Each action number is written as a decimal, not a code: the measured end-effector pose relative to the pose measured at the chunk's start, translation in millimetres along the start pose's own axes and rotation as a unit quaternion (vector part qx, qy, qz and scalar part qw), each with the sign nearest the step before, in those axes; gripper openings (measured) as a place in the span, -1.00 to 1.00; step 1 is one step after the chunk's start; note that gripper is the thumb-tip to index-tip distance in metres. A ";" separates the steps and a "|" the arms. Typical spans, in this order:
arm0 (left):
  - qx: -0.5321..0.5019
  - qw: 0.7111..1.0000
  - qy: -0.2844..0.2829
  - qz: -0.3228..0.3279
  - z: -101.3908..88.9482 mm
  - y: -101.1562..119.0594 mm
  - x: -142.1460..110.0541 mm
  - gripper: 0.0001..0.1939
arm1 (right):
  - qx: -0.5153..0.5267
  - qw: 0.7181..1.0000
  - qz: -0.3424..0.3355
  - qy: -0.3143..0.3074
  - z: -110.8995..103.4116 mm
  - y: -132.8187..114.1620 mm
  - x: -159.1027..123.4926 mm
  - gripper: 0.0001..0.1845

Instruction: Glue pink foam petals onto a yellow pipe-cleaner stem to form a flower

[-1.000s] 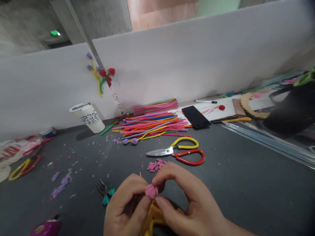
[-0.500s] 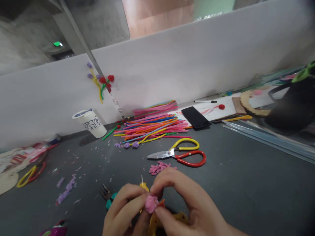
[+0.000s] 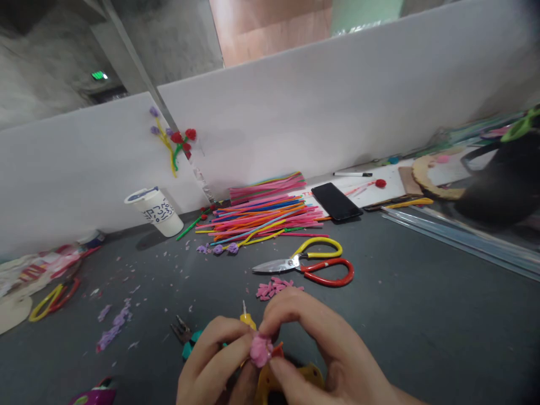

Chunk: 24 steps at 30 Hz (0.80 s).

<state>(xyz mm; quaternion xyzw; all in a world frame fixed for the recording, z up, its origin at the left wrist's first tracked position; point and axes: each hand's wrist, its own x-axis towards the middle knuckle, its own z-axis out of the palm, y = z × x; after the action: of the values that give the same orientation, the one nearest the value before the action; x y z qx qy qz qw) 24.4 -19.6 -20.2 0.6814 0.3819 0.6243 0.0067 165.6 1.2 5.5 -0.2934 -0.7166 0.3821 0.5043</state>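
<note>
A small pink fuzzy flower bud [image 3: 261, 350] is pinched between the fingers of my left hand [image 3: 217, 360]. From the other side, my right hand [image 3: 329, 351] curls its forefinger and thumb against the bud's edge. Beneath my hands lies a yellow tool with an orange part [image 3: 270, 382], mostly hidden. A yellow piece with a metal tip [image 3: 247, 318] pokes out beyond my fingers. Beside my left hand are pliers with teal handles [image 3: 185, 337]. Cut pink pipe cleaner pieces [image 3: 276, 288] are heaped just past my right hand.
Scissors with yellow and red handles [image 3: 304, 263] lie beyond the pink pieces. Further back are a pile of coloured pipe cleaners [image 3: 261, 219], a phone [image 3: 336, 201] and a white cup [image 3: 156, 212]. Purple scraps [image 3: 115, 326] lie left; clear sticks [image 3: 464, 239] lie right.
The pink bud has turned slightly between my fingers, and my right fingers have shifted a little. Everything else stays in place.
</note>
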 end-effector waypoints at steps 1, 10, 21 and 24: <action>0.003 1.000 0.000 0.001 0.0 0.3 0.2 -0.89 | 0.003 1.000 0.010 0.001 -0.4 -0.2 0.2 -0.79; -0.001 1.000 -0.003 -0.015 0.1 2.5 -0.7 -0.88 | 0.014 1.000 0.019 -0.001 -0.7 -2.6 0.0 -0.85; -0.184 0.861 0.004 -0.474 -9.1 -15.0 9.7 -0.82 | -0.106 0.990 0.088 0.009 -18.2 4.1 13.8 -0.89; -0.261 0.763 0.057 -0.589 -9.4 -19.9 17.3 -0.74 | -0.261 0.936 0.148 -0.182 -16.1 10.5 12.2 -0.92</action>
<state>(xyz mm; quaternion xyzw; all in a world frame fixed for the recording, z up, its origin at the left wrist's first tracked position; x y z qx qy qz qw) 4.9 -0.8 -13.2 0.2576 0.5295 0.6111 0.5289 177.4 20.6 6.0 -0.4434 -0.8190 0.2986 0.2087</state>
